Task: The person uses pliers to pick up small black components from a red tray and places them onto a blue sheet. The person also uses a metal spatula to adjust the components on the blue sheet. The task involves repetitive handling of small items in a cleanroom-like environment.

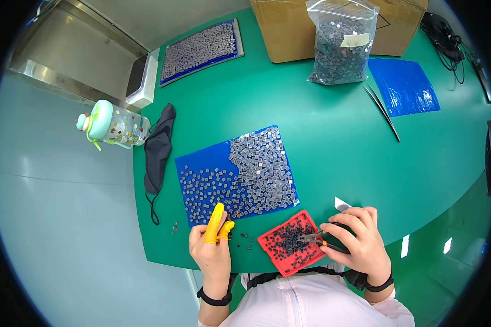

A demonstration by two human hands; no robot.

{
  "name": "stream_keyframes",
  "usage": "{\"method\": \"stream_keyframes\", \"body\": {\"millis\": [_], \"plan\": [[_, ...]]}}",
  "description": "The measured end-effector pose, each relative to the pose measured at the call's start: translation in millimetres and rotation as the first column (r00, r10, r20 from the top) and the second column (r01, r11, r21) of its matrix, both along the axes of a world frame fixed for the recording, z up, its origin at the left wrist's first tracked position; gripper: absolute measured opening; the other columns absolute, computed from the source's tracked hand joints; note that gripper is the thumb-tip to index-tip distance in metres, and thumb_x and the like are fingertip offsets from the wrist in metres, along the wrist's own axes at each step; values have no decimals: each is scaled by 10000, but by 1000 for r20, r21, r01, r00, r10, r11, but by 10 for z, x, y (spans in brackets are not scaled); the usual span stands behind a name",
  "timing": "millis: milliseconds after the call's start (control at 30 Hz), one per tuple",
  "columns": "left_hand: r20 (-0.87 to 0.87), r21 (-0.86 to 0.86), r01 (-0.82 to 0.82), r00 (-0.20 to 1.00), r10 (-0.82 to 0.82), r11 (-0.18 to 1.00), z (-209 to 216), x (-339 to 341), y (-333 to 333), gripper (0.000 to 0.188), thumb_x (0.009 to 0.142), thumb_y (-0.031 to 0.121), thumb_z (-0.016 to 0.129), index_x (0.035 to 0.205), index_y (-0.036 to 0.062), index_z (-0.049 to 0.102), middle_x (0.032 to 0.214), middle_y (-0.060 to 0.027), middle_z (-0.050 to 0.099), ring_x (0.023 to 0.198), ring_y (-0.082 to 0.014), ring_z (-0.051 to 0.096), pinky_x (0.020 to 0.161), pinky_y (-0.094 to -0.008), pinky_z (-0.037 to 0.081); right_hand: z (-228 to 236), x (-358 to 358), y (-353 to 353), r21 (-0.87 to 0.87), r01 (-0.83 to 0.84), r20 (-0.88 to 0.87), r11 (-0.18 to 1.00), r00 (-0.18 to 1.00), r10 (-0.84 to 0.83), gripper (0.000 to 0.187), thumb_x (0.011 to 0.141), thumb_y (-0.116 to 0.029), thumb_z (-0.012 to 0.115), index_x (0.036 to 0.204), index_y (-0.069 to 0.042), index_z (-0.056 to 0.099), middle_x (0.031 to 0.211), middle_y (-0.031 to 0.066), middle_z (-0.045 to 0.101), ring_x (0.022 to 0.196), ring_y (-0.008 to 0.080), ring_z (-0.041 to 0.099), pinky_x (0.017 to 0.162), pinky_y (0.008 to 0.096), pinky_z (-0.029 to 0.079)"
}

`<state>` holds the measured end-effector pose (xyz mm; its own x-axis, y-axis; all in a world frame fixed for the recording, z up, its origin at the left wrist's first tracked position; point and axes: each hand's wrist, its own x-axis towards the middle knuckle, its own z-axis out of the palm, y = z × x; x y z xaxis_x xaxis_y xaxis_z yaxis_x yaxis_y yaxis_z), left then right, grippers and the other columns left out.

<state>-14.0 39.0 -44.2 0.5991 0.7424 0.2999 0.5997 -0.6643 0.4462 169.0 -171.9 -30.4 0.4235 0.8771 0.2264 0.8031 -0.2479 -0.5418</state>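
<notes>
Head view: I am watching the right hand (363, 240) closing around one pair of pliers (338, 240), holding its nose over one red tray (275, 260), which is probably keeping the black bits (292, 242) gathered. The left hand (213, 249) is curling loosely, wearing two yellow finger cots (214, 223), likely for grip; I cannot tell whether it is pinching anything. Beyond, one blue sheet (204, 158) is carrying uncountable grey squares (262, 169); farther along the table (322, 141), one pair of tweezers (384, 113) is lying near one filled bag (341, 60).
</notes>
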Motion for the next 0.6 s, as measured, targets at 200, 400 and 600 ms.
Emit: {"method": "stream_keyframes", "body": {"millis": [200, 400, 600], "plan": [[-9, 17, -3, 1000, 4, 1000, -9, -29, 5, 519, 606, -169, 644, 1068, 57, 714, 823, -26, 607, 686, -157, 526, 586, -273, 465, 8, -2, 4, -3, 4, -1, 1000, 1000, -4, 369, 676, -255, 781, 1001, -132, 657, 1002, 20, 602, 973, 227, 534, 820, 397, 359], [19, 84, 90, 996, -92, 992, -10, -62, 22, 484, 607, -160, 653, 1039, 46, 718, 806, -30, 648, 699, -161, 524, 578, -271, 465, 11, -15, 12, 3, 16, -3, 1000, 1000, -16, 364, 679, -252, 779, 1000, -132, 656, 1007, 20, 603, 982, 226, 534, 824, 399, 360], [8, 56, 108, 994, -109, 993, 12, -37, 7, 415, 625, -158, 662, 1006, 0, 710, 804, -54, 643, 698, -165, 542, 581, -269, 487, -28, -29, 27, 14, 8, 11, 1000, 1000, -8, 452, 589, -218, 810, 1007, -131, 664, 1012, 26, 604, 959, 239, 541, 800, 406, 355]]}}
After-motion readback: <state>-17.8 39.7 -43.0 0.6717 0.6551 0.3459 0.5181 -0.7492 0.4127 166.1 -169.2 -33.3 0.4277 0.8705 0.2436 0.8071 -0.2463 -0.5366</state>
